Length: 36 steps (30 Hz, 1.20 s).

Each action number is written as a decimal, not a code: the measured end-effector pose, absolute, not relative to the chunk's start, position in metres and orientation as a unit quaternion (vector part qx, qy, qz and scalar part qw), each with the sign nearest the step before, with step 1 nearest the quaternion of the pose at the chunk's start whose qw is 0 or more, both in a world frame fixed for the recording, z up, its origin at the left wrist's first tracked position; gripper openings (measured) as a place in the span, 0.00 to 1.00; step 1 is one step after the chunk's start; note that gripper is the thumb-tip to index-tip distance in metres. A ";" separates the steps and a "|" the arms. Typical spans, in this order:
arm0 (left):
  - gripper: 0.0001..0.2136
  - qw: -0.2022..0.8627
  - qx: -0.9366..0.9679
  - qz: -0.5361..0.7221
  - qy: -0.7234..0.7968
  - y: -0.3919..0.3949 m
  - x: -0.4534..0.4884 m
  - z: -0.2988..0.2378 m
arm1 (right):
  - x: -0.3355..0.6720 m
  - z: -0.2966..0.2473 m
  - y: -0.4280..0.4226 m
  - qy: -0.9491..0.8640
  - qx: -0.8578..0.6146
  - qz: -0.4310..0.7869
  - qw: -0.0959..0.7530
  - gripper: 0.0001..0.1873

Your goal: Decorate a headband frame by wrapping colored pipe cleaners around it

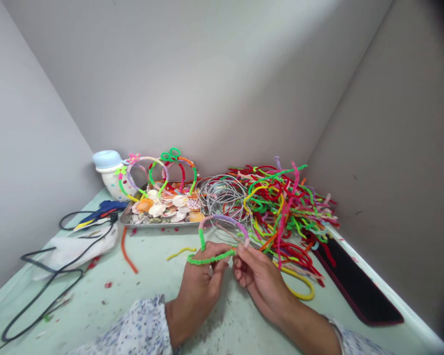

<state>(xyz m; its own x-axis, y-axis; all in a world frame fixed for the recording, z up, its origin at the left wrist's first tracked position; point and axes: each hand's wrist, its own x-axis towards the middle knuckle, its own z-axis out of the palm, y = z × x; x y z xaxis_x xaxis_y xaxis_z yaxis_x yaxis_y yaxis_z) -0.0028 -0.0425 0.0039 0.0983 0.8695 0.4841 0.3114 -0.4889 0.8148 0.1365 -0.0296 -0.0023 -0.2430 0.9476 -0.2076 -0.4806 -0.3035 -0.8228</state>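
Between my two hands is a headband [226, 217] wrapped in fuzzy purple, pink and green pipe cleaner. Its arch stands up and away from me. A length of green pipe cleaner [207, 260] loops from the band's left side across the back of my left hand and runs to my right fingertips. My left hand [202, 286] is closed at the green side of the headband, with part of its grip hidden. Thumb and fingers of my right hand [261, 276] pinch together where the pink end of the band and the green pipe cleaner's tip meet.
A metal tray [163, 225] of seashells [157, 210] carries several finished-looking headbands [153, 160]. Coiled grey wire [222, 195] and a tangled pipe cleaner pile [288, 202] lie right. Left are a white jar [114, 180], black cable [40, 291] and blue-handled tool [105, 209]. A black mat [358, 281] lies far right.
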 end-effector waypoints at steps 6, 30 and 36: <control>0.11 0.260 0.708 0.522 0.398 -0.042 -0.004 0.006 | 0.137 -0.005 -0.029 -0.313 -0.356 0.726 0.497 0.19; 0.10 0.360 0.628 0.510 0.464 -0.045 -0.001 0.004 | 0.140 -0.008 -0.028 -0.413 -0.368 0.653 0.517 0.16; 0.14 0.406 0.575 0.515 0.489 -0.041 0.002 0.008 | 0.140 -0.010 -0.027 -0.443 -0.373 0.632 0.515 0.16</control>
